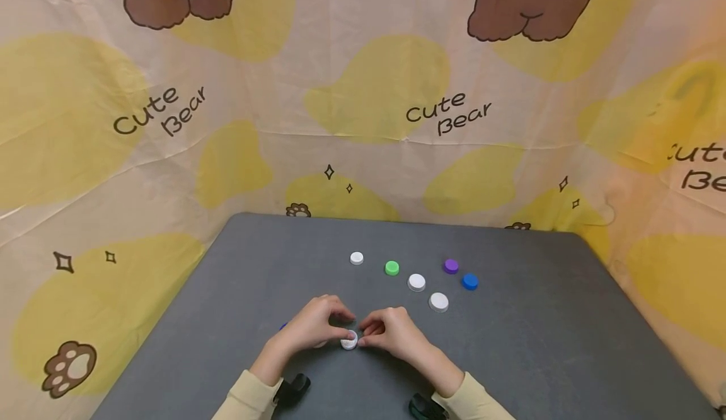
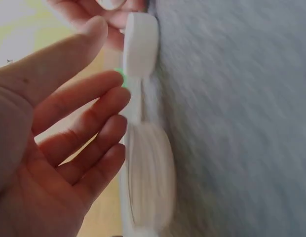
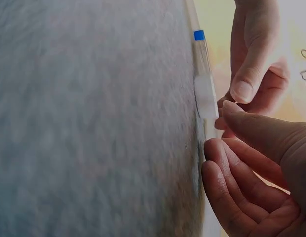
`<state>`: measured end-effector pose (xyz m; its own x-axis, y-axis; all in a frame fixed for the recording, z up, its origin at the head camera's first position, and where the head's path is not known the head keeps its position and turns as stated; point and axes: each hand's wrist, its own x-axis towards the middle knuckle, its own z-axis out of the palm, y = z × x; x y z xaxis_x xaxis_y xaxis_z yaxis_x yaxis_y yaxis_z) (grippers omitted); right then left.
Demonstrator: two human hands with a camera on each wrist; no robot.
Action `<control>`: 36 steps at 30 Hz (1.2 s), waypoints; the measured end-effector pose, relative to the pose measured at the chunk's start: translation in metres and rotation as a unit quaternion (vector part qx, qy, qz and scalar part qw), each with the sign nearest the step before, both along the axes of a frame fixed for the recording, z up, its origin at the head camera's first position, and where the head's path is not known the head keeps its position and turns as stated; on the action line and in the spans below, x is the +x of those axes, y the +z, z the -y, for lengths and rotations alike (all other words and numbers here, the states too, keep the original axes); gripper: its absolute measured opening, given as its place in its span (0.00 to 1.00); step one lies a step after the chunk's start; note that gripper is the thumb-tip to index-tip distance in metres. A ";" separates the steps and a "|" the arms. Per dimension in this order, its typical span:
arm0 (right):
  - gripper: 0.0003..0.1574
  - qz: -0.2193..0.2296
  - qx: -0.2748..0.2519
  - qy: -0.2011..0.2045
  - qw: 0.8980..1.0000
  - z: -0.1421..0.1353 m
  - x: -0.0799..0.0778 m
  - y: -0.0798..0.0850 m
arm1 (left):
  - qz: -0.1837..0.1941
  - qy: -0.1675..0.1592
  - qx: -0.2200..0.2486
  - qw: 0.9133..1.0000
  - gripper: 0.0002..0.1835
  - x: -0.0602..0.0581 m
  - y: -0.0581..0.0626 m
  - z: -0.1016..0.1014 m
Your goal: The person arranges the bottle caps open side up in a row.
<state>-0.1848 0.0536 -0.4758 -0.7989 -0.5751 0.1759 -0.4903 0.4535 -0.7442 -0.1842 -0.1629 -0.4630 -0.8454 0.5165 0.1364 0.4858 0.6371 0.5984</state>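
Between the loosely spread left hand [image 1: 309, 326] and right hand [image 1: 397, 333], thumb and fingertips parted, lies one white cap [image 1: 348, 345]. Beyond: three white caps [image 1: 416, 282], one green cap [image 1: 392, 268], one purple cap [image 1: 450, 266], one blue cap [image 1: 469, 282]; two nearer caps [image 2: 150, 177] beside the left hand.

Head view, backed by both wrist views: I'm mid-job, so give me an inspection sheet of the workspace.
Surface: grey tabletop
Job's things: white cap between left hand and right hand; farther back, three other white caps, green cap, purple cap, blue cap
Clutter: nothing seen
Hands: fingers loosely curved; left thumb over the white cap, contact unclear
Cables: nothing seen
Surroundings: "Cute Bear" patterned backdrop
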 end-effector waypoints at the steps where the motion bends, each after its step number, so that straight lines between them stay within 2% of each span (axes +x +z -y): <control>1: 0.13 0.000 -0.004 -0.005 1.000 -0.002 0.000 0.000 | -0.002 0.004 0.002 1.000 0.15 -0.001 0.001 -0.003; 9: 0.14 -0.005 -0.019 -0.047 0.999 -0.020 -0.006 0.004 | -0.037 0.026 0.016 0.999 0.15 -0.011 0.004 -0.029; 16: 0.15 -0.007 -0.028 -0.076 0.997 -0.034 -0.011 0.009 | -0.025 0.050 0.029 0.998 0.16 -0.019 0.007 -0.048; 21: 0.16 -0.029 -0.020 -0.098 0.995 -0.042 -0.019 0.009 | -0.031 0.060 0.027 0.997 0.16 -0.029 0.010 -0.056; 28: 0.17 -0.050 -0.005 -0.129 0.990 -0.040 -0.038 0.012 | -0.023 0.070 0.025 0.997 0.18 -0.048 0.014 -0.057; 36: 0.18 -0.051 -0.009 -0.141 0.989 -0.031 -0.066 0.014 | -0.025 0.080 0.033 0.996 0.17 -0.071 0.016 -0.049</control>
